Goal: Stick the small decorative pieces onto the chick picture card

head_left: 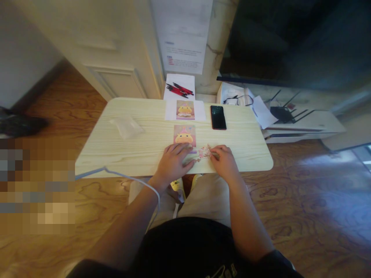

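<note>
My left hand (174,160) lies with its fingers stretched over the lower edge of a pink picture card (184,134) that shows a yellow cartoon character. To the right of that card is a small heap of pink and white bits (203,152), too small to make out singly. At the heap's right side, my right hand (225,160) has thumb and forefinger pinched together; what they hold, if anything, cannot be told. A second, similar card (185,110) lies farther back on a white sheet (200,111).
A black phone (218,117) lies at the back right of the pale wooden table (145,150). On the left is a clear plastic bag (126,127). Several red and black pens (179,90) rest on paper behind the table. A grey cable (124,175) crosses my left wrist.
</note>
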`<control>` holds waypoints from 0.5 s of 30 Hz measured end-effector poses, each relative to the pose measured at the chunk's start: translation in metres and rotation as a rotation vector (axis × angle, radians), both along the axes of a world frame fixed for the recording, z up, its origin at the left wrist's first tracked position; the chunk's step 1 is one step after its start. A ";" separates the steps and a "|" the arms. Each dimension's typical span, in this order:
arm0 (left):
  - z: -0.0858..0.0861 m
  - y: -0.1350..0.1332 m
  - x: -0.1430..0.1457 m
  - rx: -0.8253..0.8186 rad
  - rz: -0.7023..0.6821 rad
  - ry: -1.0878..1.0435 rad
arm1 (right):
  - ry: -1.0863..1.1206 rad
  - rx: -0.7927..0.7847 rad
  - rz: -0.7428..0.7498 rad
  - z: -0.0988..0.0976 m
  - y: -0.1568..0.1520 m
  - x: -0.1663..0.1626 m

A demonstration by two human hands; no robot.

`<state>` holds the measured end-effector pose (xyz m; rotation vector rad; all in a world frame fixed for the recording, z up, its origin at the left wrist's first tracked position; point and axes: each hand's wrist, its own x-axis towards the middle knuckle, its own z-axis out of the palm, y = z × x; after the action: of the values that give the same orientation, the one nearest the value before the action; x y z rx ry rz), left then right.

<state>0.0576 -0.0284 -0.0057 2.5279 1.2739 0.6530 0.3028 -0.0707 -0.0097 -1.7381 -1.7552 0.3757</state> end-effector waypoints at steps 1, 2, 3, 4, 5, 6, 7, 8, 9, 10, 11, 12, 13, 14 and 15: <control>0.001 0.001 -0.002 0.001 0.013 0.001 | -0.002 -0.001 -0.005 0.001 0.001 -0.002; 0.001 0.003 -0.005 0.005 0.029 0.002 | -0.004 -0.005 -0.010 0.001 0.002 -0.004; 0.002 0.006 -0.009 0.011 0.040 0.005 | -0.008 -0.013 -0.018 0.002 0.003 -0.005; 0.002 0.009 -0.013 0.018 0.059 0.004 | -0.011 -0.024 -0.024 0.002 0.004 -0.006; 0.002 0.012 -0.018 0.022 0.076 0.007 | -0.012 -0.036 -0.028 0.003 0.005 -0.006; 0.002 0.016 -0.022 0.024 0.093 0.014 | -0.012 -0.050 -0.029 0.003 0.006 -0.007; 0.002 0.019 -0.027 0.027 0.109 0.021 | -0.011 -0.066 -0.026 0.003 0.008 -0.007; 0.001 0.021 -0.030 0.024 0.118 0.026 | -0.009 -0.081 -0.025 0.003 0.009 -0.007; 0.001 0.023 -0.033 0.019 0.126 0.025 | -0.007 -0.094 -0.025 0.003 0.010 -0.007; 0.000 0.024 -0.035 0.012 0.131 0.024 | -0.005 -0.104 -0.025 0.004 0.011 -0.007; 0.000 0.025 -0.036 0.007 0.133 0.022 | -0.002 -0.113 -0.026 0.004 0.012 -0.007; 0.000 0.025 -0.036 0.002 0.134 0.021 | 0.002 -0.123 -0.025 0.004 0.013 -0.007; 0.000 0.024 -0.035 -0.001 0.131 0.022 | 0.010 -0.135 -0.025 0.005 0.013 -0.007; 0.001 0.024 -0.035 -0.003 0.128 0.026 | 0.023 -0.152 -0.026 0.006 0.013 -0.007; 0.001 0.023 -0.034 -0.006 0.131 0.028 | 0.043 -0.170 -0.028 0.007 0.013 -0.007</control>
<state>0.0237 -0.0055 -0.0045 2.4726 1.4579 0.6417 0.2954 -0.0572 -0.0024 -1.8561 -1.7088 0.5597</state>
